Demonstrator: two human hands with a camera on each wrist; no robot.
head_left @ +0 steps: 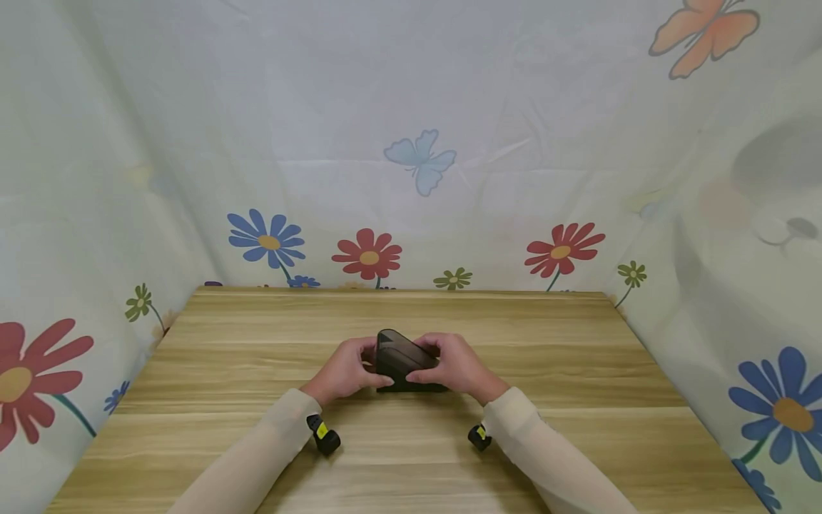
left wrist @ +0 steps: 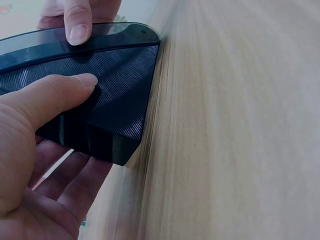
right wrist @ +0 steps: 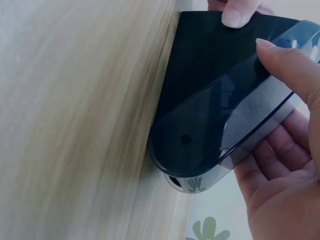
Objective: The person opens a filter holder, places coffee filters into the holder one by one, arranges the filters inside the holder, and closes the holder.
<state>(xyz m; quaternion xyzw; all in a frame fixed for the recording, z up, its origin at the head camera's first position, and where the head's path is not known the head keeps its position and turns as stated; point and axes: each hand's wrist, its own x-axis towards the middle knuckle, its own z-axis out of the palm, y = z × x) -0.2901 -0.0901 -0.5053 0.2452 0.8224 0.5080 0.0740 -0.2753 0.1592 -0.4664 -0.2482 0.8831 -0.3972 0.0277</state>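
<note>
A small black box [head_left: 401,368] with a finely ribbed face and a smoky see-through cover [right wrist: 200,130] stands on the wooden table, its top edge sloping down to the right in the head view. My left hand [head_left: 347,369] holds its left end, thumb across the ribbed face [left wrist: 120,85] and fingers behind. With my right hand [head_left: 452,364] I hold the right side, thumb on the front and fingers behind the cover. A small round dot marks one rounded cover end in the right wrist view. The box's back is mostly hidden.
The wood-grain table [head_left: 411,457] reaches back to a pale curtain [head_left: 321,107] printed with flowers and butterflies, which also hangs at both sides. Black wrist devices with yellow marks sit at the left cuff [head_left: 302,407] and right cuff [head_left: 514,410].
</note>
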